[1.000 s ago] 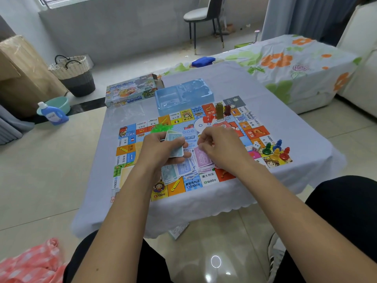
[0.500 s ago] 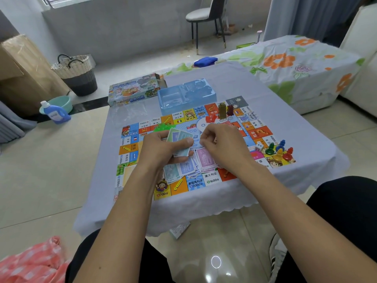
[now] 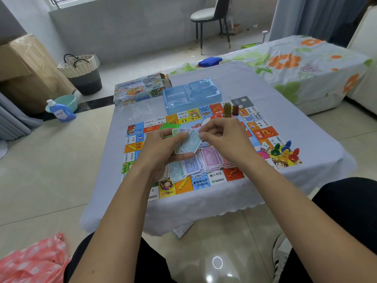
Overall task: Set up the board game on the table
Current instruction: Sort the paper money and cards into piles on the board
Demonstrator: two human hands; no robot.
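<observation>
The colourful game board (image 3: 265, 131) lies flat on the table's pale blue cloth (image 3: 285, 111). My left hand (image 3: 161, 148) grips a small fan of play-money notes (image 3: 190, 142) above the board. My right hand (image 3: 224, 139) pinches the top edge of the light blue note in that fan. Loose purple and blue notes (image 3: 204, 160) lie spread on the board under both hands. Coloured pawns (image 3: 285, 152) and a white die (image 3: 264, 147) sit at the board's right corner. Two small house pieces (image 3: 230, 110) stand at the far edge.
A blue plastic insert tray (image 3: 191, 97) and the game box (image 3: 138, 92) rest at the table's far side. Beyond are a flowered covered bench (image 3: 295, 66), a chair (image 3: 212, 15), a woven basket (image 3: 81, 72), a detergent bottle (image 3: 59, 112). A pink bag (image 3: 30, 260) lies by my knee.
Both hands rose a little off the spread notes. My right hand moved from the pile to the fan in my left hand and now pinches the light blue note.
</observation>
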